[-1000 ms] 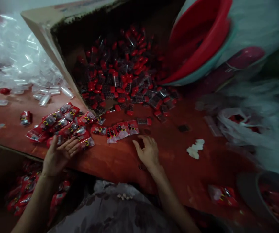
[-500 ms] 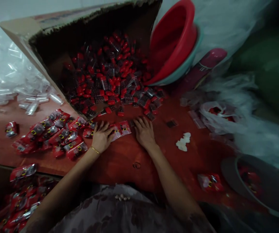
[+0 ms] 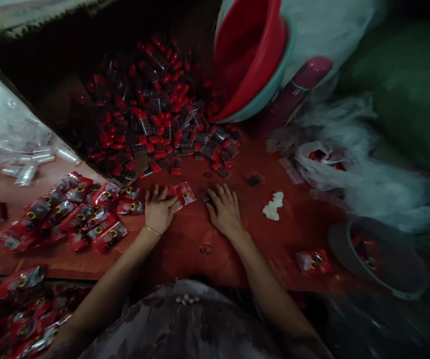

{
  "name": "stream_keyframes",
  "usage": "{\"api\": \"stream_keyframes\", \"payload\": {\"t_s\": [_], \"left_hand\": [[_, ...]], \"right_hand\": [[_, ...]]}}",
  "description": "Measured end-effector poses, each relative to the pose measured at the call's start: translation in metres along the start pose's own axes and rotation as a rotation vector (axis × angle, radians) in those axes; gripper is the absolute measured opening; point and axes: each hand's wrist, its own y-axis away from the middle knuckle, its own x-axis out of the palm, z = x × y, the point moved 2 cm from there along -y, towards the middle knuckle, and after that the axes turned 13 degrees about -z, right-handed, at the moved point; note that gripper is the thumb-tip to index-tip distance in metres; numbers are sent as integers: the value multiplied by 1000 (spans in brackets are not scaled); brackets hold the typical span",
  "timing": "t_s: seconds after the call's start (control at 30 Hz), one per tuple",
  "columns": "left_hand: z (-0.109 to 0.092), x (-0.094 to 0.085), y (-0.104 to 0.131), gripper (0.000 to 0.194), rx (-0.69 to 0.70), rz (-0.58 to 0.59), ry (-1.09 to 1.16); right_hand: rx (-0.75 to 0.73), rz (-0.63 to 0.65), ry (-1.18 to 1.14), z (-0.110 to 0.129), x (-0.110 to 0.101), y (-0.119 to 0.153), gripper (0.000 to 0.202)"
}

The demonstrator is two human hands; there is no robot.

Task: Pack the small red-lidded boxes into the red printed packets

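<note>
Left hand [image 3: 158, 210] over red packet [image 3: 185, 193], apart from right hand [image 3: 225, 210] and table edge [image 3: 215, 273]

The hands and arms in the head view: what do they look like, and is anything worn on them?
They are a person's: the left hand and right hand are ungloved. A thin gold-coloured bracelet circles the left wrist; none shows on the right. Both forearms are bare; any sleeves are too dim to make out.

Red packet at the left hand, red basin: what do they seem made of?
Red packet: probably thin plastic film, perhaps glossy, judging by its flat, printed, pale-streaked face. Red basin: likely smooth plastic, given its even colour and soft sheen.
</note>
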Motion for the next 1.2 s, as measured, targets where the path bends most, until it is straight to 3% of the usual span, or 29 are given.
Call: {"api": "stream_keyframes", "payload": {"t_s": [0.1,0.2,0.3,0.4,0.53,0.6,0.73,0.9,1.0,1.1,1.2], "left_hand": [[1,1,1,28,-11,-41,28],[-3,-10,3,28,-15,-149,70],[-14,-26,5,27,-19,-242,113],[-29,-37,7,26,-6,-235,174],[-38,-40,10,41,-126,-236,409],[-37,-36,10,48,-300,-177,645],[-40,-22,11,28,-600,59,1061],[-53,-13,12,28,-921,96,1366],[-56,-16,10,37,-1160,153,1475],[-50,-21,3,43,-1207,119,1467],[-43,-22,-5,42,-1198,87,1434]], "right_hand": [[15,-84,-45,5,-9,1,38],[96,-159,-223,24,-21,4,32],[265,-104,-543,52,-24,4,30],[492,-35,-905,77,-17,0,30],[660,-107,-1100,85,-9,-5,27],[664,-136,-1077,81,-9,-4,27],[603,-150,-961,71,-11,3,32],[528,-163,-729,65,-14,8,39],[378,-130,-624,60,-18,1,38],[218,-102,-375,48,-23,-12,38],[239,-48,-25,30,-24,-20,40]]}}
